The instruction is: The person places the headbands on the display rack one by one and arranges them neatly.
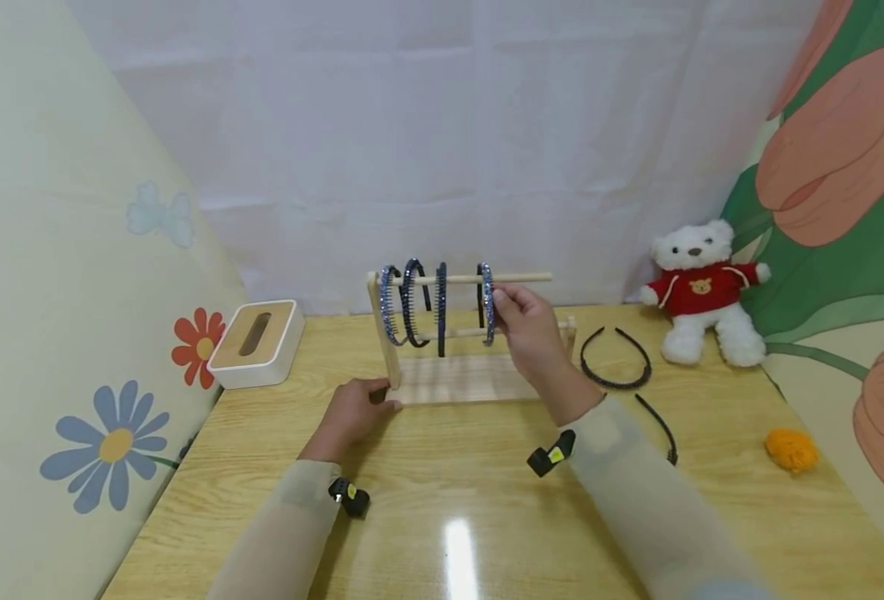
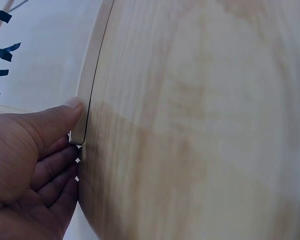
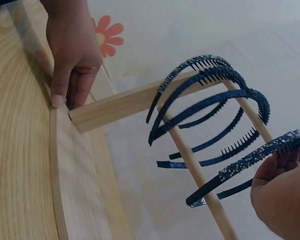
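A wooden headband rack stands on the table, with two horizontal rods reaching right from its left post. Several toothed headbands hang over the rods toward the left. My right hand pinches a sparkly blue headband, which loops around the rods, apart from the others. My left hand grips the left front corner of the rack's base, thumb on one face of the edge and fingers on the other side. The right wrist view also shows the left hand at that corner.
Right of the rack lie a dark headband and another dark headband, partly behind the right forearm. Farther right are a white teddy bear in a red sweater and an orange bundle. A tissue box sits left.
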A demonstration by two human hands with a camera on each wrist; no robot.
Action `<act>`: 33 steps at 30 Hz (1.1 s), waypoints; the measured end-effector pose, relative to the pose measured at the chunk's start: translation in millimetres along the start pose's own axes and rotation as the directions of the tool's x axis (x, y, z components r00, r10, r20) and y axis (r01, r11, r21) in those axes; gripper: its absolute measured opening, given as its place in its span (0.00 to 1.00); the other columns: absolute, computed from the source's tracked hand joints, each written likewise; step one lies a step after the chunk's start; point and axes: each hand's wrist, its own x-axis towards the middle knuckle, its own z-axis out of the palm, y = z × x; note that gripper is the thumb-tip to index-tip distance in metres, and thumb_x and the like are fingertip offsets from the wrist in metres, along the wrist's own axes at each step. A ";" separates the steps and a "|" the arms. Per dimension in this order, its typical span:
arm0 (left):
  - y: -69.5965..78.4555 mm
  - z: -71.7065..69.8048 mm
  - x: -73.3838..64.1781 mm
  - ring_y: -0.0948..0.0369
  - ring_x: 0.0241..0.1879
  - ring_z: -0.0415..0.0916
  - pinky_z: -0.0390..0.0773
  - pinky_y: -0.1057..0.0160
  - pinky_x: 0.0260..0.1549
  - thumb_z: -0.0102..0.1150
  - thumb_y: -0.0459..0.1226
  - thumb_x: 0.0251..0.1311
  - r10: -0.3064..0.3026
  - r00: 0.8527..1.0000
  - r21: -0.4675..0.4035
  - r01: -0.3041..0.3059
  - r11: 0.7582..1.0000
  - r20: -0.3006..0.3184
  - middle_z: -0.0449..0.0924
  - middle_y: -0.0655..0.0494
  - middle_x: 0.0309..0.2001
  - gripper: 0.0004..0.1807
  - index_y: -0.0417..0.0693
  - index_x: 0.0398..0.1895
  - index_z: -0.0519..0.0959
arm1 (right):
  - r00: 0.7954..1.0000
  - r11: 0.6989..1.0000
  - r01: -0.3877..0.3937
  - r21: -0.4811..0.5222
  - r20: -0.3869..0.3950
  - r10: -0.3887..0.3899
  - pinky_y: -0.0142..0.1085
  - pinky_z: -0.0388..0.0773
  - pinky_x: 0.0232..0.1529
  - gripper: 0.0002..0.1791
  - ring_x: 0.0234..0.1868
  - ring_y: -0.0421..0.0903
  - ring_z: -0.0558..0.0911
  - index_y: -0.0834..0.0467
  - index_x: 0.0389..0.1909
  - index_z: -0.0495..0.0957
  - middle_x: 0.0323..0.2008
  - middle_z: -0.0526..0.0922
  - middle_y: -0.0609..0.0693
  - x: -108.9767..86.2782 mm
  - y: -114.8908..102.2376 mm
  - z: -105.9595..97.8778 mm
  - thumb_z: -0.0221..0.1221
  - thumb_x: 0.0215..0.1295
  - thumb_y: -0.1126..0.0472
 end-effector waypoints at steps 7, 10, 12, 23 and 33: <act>0.6 0.3 -0.7 0.42 0.71 0.78 0.78 0.39 0.70 0.72 0.43 0.73 0.010 1.000 0.011 -0.010 1.000 -0.008 0.82 0.38 0.69 0.30 0.44 0.74 0.80 | 1.000 1.000 -0.022 -0.005 0.002 0.022 0.28 0.86 0.41 0.14 0.39 0.43 0.85 0.73 0.60 0.81 0.41 0.87 0.48 2.9 6.6 14.0 0.57 0.83 0.68; 0.9 -0.3 -1.2 0.42 0.71 0.78 0.78 0.39 0.70 0.73 0.43 0.72 0.012 1.000 0.008 -0.012 1.000 -0.009 0.83 0.38 0.68 0.30 0.45 0.74 0.80 | 0.999 0.999 -0.037 0.009 -0.004 0.037 0.28 0.86 0.43 0.14 0.41 0.43 0.86 0.72 0.60 0.81 0.42 0.88 0.50 4.5 7.9 15.8 0.58 0.83 0.67; 1.3 -0.5 -1.6 0.42 0.71 0.78 0.78 0.39 0.70 0.73 0.43 0.72 0.010 1.000 0.006 -0.010 1.000 -0.006 0.83 0.38 0.68 0.30 0.45 0.74 0.80 | 0.999 0.999 -0.045 0.011 -0.007 0.045 0.29 0.87 0.44 0.14 0.41 0.42 0.86 0.71 0.60 0.81 0.44 0.89 0.51 5.3 8.5 16.3 0.58 0.83 0.66; 1.6 0.6 -2.5 0.41 0.72 0.77 0.77 0.39 0.71 0.72 0.42 0.73 0.000 1.000 -0.004 0.000 1.000 -0.004 0.82 0.38 0.70 0.30 0.44 0.74 0.80 | 0.998 0.998 -0.055 0.010 0.008 0.055 0.30 0.86 0.46 0.13 0.42 0.43 0.85 0.69 0.58 0.82 0.44 0.88 0.51 5.3 9.9 16.4 0.57 0.84 0.65; 2.6 -0.3 -1.9 0.40 0.73 0.76 0.76 0.38 0.72 0.73 0.43 0.72 0.003 1.000 0.008 -0.003 1.000 -0.005 0.82 0.38 0.70 0.30 0.44 0.74 0.80 | 0.999 0.999 -0.047 0.016 0.012 0.046 0.28 0.84 0.42 0.14 0.40 0.42 0.84 0.70 0.59 0.81 0.39 0.88 0.46 4.4 10.3 16.5 0.57 0.84 0.64</act>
